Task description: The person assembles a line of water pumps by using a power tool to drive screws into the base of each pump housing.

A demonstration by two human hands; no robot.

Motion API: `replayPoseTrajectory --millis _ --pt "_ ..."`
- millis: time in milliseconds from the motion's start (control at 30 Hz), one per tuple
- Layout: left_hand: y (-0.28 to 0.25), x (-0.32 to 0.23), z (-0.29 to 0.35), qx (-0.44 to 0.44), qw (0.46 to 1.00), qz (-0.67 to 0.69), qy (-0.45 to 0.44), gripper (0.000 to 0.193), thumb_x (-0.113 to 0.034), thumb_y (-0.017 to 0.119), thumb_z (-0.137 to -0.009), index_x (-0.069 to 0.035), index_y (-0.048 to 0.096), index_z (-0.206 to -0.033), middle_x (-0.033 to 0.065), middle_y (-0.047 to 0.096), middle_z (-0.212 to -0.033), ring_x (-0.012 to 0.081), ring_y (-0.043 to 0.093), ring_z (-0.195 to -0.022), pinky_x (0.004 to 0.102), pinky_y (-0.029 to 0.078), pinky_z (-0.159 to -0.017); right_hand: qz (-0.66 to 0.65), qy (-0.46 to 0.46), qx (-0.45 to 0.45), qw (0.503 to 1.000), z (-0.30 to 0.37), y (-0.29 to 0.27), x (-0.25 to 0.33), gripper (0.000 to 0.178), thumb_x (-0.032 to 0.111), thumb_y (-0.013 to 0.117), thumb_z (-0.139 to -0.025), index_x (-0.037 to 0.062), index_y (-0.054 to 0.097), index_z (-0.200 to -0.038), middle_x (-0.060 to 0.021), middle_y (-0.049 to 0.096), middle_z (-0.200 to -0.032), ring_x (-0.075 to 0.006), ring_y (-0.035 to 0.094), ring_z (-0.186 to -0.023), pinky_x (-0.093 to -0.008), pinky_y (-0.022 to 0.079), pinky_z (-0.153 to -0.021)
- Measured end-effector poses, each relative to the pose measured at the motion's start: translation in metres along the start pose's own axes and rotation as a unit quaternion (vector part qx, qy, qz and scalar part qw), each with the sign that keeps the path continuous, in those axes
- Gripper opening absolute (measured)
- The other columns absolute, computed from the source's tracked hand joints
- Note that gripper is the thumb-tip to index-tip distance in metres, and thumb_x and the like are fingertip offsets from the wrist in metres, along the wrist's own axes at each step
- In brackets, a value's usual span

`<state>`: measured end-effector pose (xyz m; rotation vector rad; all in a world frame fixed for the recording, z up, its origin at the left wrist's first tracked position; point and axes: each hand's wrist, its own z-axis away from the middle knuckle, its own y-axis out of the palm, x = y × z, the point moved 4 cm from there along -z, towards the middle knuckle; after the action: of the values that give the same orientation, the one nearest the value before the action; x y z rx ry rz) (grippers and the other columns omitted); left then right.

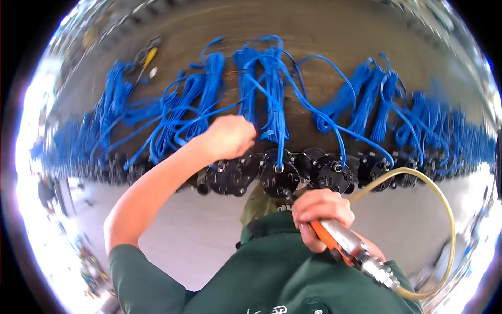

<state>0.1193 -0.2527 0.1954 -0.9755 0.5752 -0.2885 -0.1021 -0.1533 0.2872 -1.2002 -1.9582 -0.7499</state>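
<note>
Here, as I see it:
Left hand (228,137): clenched on a blue cable (246,99), holding it clear of the black housings (278,175) along the tabletop (314,31) near edge.
Right hand (320,212): wrapped round the orange air tool (340,242), tip at the housing, hose (436,199) looping off right.

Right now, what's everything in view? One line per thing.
Cable bundles: many, blue, laid in a row across the brown workbench.
Round units: a row, black, along the bench's near edge, each with a blue lead.
Air tool: one, orange and silver, at the lower right.
Hose: one, yellowish, looping from the tool's rear.
Hand tool: one, yellow-handled, far left of bench; blurred.
Left hand: closed among the blue cables.
Right hand: gripping the air tool.
</note>
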Motion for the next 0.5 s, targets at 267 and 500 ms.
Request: replayPoseTrajectory --millis 267,500 --pt "0.095 -0.047 -0.130 0.105 0.897 0.103 0.416 0.017 -0.008 0.067 -0.079 -0.003 0.067 -0.095 0.0140 0.069 -0.087 0.0356 0.067 -0.090 0.0454 0.054 -0.073 -0.006 0.087 -0.183 0.979 0.025 -0.019 0.004 0.032 -0.012 0.068 -0.069 -0.0018 0.063 -0.099 -0.0138 0.067 -0.084 -0.0263 0.065 -0.061 -0.0358 0.058 -0.055" --pt "0.103 -0.043 -0.142 0.146 0.863 0.063 0.479 0.005 -0.007 0.066 -0.073 -0.004 0.062 -0.074 0.0134 0.068 -0.079 0.0367 0.068 -0.082 0.0465 0.054 -0.069 0.081 0.049 -0.201 0.975 -0.010 -0.023 0.027 0.027 -0.006 0.066 -0.075 0.0025 0.056 -0.098 -0.0083 0.064 -0.080 -0.0147 0.063 -0.055 -0.0303 0.060 -0.056"
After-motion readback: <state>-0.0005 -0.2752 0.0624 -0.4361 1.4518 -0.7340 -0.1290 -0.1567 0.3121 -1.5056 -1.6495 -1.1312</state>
